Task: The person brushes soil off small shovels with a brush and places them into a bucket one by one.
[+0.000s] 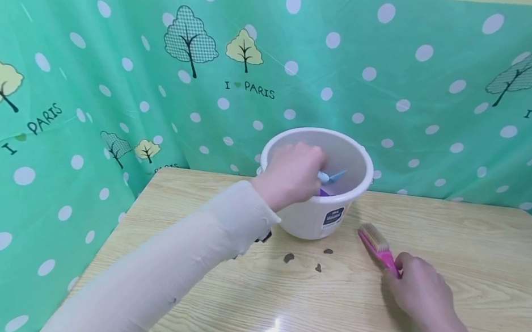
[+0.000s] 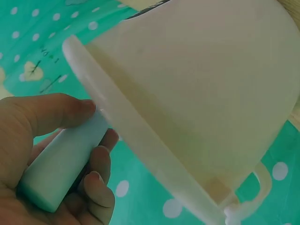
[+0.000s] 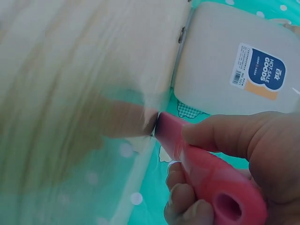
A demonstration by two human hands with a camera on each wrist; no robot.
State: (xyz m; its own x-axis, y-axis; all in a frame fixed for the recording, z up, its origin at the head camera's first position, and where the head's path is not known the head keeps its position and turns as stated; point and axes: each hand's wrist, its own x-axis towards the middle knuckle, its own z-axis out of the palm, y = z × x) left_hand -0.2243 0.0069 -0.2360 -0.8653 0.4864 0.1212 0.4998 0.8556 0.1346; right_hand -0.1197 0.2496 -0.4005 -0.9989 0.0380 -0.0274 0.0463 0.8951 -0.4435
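A white bucket point(image 1: 311, 218) stands at the back of the table. My left hand point(image 1: 293, 173) is over its mouth, fingers curled round a light blue handle point(image 2: 65, 161) right at the bucket rim. The far end of this tool reaches into the bucket, and its kind cannot be told. A bit of purple point(image 1: 325, 193) shows inside the bucket, just below the hand. My right hand point(image 1: 420, 286) grips a pink brush point(image 1: 380, 249) by its handle, low over the table to the right of the bucket. Its pale bristles show in the head view.
Several small dark brown scraps point(image 1: 289, 258) lie on the wooden table point(image 1: 326, 318) in front of the bucket. A green dotted curtain point(image 1: 263, 11) hangs behind the table and along its left side.
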